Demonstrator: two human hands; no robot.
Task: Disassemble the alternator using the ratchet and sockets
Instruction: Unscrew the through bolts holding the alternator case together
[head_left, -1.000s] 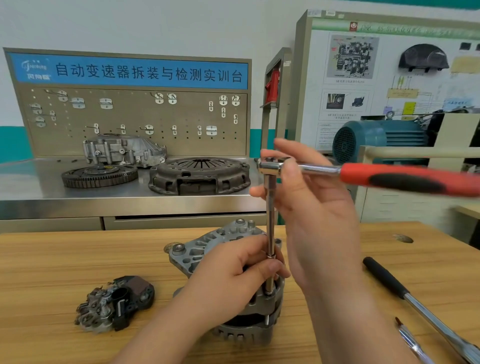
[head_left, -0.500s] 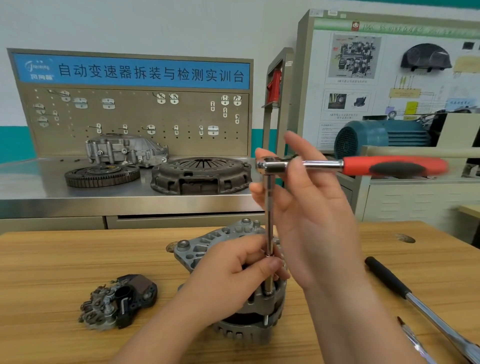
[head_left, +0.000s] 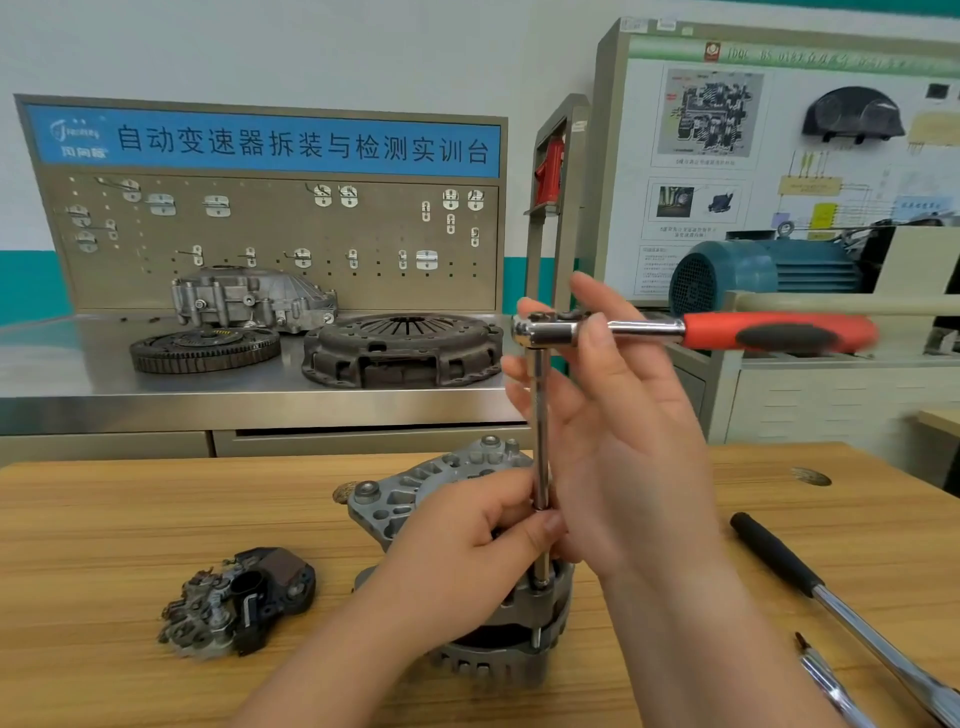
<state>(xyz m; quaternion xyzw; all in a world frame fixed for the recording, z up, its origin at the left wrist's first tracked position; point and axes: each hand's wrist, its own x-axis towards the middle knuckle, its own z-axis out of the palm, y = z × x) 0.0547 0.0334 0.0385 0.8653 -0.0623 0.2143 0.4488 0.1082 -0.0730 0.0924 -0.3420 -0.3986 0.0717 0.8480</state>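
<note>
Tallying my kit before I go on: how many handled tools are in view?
3. The red-handled ratchet stands over the alternator; a black-handled bar lies on the table, right side; a chrome tool lies nearer, partly cropped. Others may be outside the frame.

Steel bench (head_left: 78, 374) w/ pegboard (head_left: 260, 228) behind wood table (head_left: 156, 509); white wall (head_left: 311, 47), prob. teal band (head_left: 31, 280).

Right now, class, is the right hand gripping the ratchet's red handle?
No, the right hand touches the ratchet's metal head; the red handle juts out free.
</note>
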